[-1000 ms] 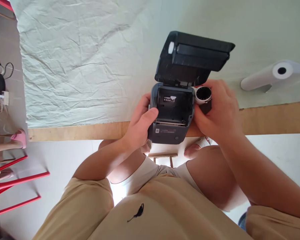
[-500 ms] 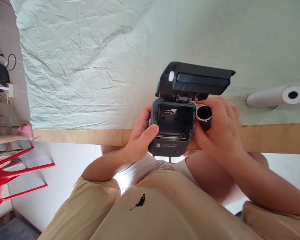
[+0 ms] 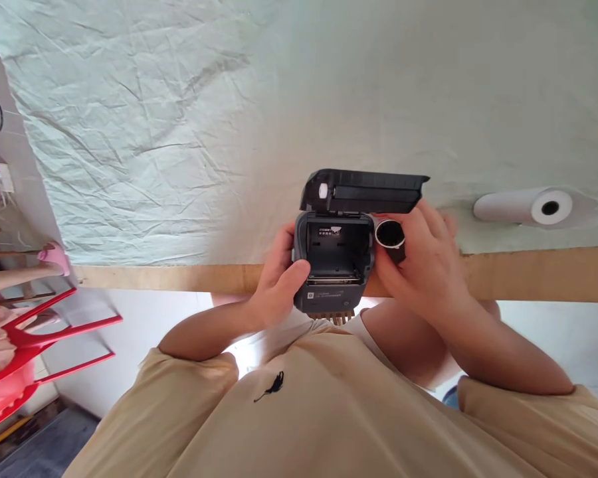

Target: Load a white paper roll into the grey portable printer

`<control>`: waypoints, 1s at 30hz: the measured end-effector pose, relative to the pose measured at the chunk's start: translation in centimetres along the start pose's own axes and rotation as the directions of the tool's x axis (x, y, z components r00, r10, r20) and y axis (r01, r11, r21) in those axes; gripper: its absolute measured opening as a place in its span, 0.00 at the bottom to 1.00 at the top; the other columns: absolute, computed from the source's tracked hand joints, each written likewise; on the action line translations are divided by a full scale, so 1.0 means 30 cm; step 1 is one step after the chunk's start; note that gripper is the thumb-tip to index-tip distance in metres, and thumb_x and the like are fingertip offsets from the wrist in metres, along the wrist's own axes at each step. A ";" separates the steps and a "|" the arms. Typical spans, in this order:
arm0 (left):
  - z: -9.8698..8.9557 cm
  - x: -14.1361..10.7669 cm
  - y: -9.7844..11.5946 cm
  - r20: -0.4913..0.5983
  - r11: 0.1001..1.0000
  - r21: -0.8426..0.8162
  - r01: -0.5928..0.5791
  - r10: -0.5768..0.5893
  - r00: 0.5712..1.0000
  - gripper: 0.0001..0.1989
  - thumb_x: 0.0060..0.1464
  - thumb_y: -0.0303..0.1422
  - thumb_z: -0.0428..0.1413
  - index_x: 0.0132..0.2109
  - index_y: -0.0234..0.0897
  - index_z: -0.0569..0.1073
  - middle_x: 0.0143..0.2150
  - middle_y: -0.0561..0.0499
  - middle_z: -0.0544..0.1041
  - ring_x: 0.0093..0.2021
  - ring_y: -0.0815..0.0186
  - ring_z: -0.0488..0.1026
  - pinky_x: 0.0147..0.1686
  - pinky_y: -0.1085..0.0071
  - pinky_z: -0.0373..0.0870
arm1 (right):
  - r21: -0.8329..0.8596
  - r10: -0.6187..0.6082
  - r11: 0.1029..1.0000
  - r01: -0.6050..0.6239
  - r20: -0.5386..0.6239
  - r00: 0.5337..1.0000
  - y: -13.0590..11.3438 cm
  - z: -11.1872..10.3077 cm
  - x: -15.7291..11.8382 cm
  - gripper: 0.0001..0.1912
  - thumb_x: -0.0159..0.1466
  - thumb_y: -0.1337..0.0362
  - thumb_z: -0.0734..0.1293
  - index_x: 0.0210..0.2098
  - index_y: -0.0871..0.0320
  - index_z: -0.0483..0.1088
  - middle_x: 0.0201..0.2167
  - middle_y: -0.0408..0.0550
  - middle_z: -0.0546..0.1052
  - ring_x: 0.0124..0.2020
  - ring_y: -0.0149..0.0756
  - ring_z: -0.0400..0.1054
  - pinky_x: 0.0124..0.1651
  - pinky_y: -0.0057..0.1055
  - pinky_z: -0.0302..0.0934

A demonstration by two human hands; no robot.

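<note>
Cloth is covering the table, left grip clasping the printer, right grip pinching a cylinder that loosening fingers could drop.

I am in an indoor room that looks most like a home, judging by its everyday furnishings. A wrinkled pale green cloth covers the wooden surface, whose bare edge shows, above a smooth, light floor. To my left there is a red chair, along with another person's foot in a pink slipper and a looped black cord. The open printer and white paper roll would suit a small office too, so I cannot be certain.
</note>
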State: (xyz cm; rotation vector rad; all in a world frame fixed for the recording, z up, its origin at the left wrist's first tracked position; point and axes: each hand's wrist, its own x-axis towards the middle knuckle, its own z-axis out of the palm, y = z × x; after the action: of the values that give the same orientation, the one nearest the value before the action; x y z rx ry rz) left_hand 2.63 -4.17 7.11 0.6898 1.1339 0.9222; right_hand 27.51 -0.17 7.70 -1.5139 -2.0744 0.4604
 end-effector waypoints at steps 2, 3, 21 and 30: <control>-0.005 0.013 0.003 0.042 1.000 0.006 -0.010 0.010 0.999 0.27 0.72 0.53 0.66 0.70 0.50 0.79 0.60 0.45 0.90 0.58 0.47 0.90 0.54 0.52 0.92 | 0.029 -0.012 1.000 0.012 -0.004 1.000 0.017 0.001 -0.017 0.26 0.70 0.70 0.68 0.65 0.45 0.75 0.49 0.51 0.83 0.47 0.52 0.82 0.45 0.46 0.72; -0.006 0.022 0.002 0.042 1.000 0.017 -0.023 0.022 0.999 0.25 0.72 0.52 0.65 0.69 0.50 0.79 0.58 0.45 0.91 0.55 0.48 0.90 0.51 0.54 0.92 | 0.046 -0.021 0.999 0.022 -0.022 1.000 0.026 0.004 -0.025 0.26 0.70 0.69 0.68 0.65 0.46 0.75 0.49 0.51 0.83 0.47 0.51 0.81 0.45 0.47 0.74; 0.100 0.113 0.066 -0.024 0.999 -0.018 -0.033 0.033 0.999 0.15 0.64 0.44 0.69 0.52 0.44 0.79 0.40 0.55 0.79 0.34 0.66 0.76 0.33 0.69 0.74 | 0.125 -0.156 0.969 0.212 -0.351 0.923 -0.072 -0.046 0.058 0.09 0.76 0.60 0.70 0.55 0.44 0.75 0.50 0.49 0.84 0.55 0.53 0.83 0.59 0.55 0.81; 0.120 0.084 0.055 -0.047 0.991 0.038 -0.125 0.127 0.991 0.16 0.70 0.49 0.69 0.54 0.44 0.81 0.50 0.51 0.86 0.52 0.58 0.85 0.50 0.64 0.84 | 0.000 -0.320 0.932 0.361 -0.463 0.827 -0.040 0.003 0.009 0.12 0.76 0.72 0.70 0.51 0.47 0.80 0.52 0.42 0.93 0.50 0.43 0.90 0.47 0.45 0.78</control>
State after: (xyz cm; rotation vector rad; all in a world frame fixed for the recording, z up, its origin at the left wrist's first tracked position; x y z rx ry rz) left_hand 6.02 -1.20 8.46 0.7782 1.1622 1.0327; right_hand 26.47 -0.30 8.36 -1.0363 -1.8568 0.0442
